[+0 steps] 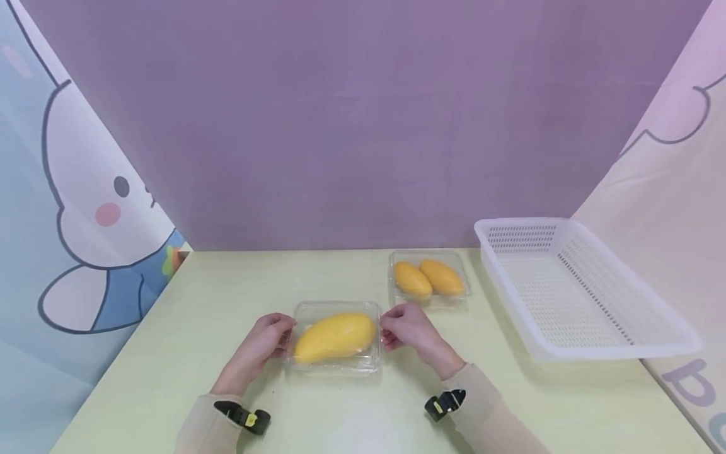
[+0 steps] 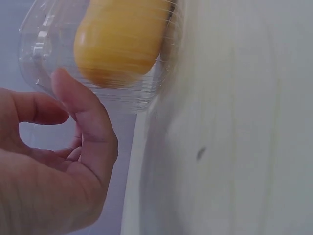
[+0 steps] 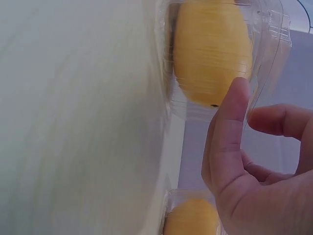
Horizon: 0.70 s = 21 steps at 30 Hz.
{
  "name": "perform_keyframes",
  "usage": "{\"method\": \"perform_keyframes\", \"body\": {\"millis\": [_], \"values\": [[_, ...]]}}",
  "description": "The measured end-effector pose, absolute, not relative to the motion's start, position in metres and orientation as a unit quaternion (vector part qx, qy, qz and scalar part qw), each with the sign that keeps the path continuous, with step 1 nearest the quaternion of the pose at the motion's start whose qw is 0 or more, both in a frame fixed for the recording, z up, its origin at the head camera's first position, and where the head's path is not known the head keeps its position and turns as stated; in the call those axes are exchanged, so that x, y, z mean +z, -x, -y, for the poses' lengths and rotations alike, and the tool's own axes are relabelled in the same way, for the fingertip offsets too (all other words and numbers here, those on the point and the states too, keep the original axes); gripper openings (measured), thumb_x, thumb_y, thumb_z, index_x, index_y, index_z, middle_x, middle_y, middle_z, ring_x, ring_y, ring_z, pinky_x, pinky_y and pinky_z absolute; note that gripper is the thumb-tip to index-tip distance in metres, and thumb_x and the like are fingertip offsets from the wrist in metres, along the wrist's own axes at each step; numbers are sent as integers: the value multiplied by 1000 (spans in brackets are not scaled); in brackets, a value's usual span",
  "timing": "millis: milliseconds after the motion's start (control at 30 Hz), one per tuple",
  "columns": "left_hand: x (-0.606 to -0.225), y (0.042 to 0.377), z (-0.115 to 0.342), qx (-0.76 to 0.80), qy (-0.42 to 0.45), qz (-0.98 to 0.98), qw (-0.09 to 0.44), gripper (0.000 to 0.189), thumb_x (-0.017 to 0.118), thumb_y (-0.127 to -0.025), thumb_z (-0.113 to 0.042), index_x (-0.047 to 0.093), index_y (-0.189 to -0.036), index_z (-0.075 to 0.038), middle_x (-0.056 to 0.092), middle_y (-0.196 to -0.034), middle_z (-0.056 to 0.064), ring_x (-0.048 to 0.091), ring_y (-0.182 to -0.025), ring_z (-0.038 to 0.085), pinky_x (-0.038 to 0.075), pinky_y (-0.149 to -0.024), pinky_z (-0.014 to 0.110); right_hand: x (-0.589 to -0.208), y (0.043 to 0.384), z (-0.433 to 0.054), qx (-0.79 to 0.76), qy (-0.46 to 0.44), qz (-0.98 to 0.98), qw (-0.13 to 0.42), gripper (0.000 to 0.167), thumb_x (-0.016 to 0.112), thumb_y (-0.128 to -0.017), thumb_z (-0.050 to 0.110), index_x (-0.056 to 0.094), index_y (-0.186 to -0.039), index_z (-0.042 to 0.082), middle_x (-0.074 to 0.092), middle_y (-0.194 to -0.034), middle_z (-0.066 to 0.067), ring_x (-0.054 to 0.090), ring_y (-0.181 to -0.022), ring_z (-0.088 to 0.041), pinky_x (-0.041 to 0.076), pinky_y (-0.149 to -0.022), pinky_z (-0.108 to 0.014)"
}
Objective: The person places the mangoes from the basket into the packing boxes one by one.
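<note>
A clear plastic clamshell box (image 1: 340, 306) sits in front of me on the table, with one large yellow mango (image 1: 336, 337) inside. Its left edge is pinched between thumb and finger of my left hand (image 1: 259, 347). On the opposite side, my right hand (image 1: 416, 334) pinches the right edge the same way. In the left wrist view, the fingertips (image 2: 63, 85) are at the box's rim, beside the mango's rounded end. The right wrist view shows the thumb and finger at the box's rim, near a dark spot on the mango's (image 3: 210, 54) tip.
A second clear box (image 1: 391, 277) holding two smaller mangoes (image 1: 442, 277) stands behind my right hand. At the right of the table (image 1: 227, 284) is a white perforated plastic basket (image 1: 618, 350). A purple wall (image 1: 351, 126) rises at the back, with printed cloths on both sides.
</note>
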<state>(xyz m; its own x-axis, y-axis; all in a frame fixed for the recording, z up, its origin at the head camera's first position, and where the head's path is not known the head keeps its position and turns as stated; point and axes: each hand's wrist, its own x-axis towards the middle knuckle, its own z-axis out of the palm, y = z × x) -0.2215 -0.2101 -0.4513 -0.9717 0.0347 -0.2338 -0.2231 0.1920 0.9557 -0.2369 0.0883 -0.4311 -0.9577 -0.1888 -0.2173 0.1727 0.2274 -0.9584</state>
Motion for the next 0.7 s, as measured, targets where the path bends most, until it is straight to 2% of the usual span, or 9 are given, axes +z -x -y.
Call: {"method": "perform_keyframes", "body": {"millis": [400, 700], "values": [[-450, 221, 210, 629, 58, -768, 109, 30, 47, -103, -14, 51, -122, 10, 52, -78, 5, 51, -62, 17, 47, -54, 27, -426, 220, -95, -596, 29, -781, 185, 18, 61, -90, 3, 64, -102, -11, 64, -76, -15, 62, -59, -18, 61, -60, -33], [-449, 221, 208, 627, 65, -770, 102, 30, 48, -103, -14, 52, -120, 10, 53, -79, 6, 52, -64, 17, 48, -55, 26, -424, 203, -105, -559, 74, -789, 242, 15, 64, -90, 9, 65, -92, -5, 64, -73, -13, 62, -58, -17, 61, -59, -34]]}}
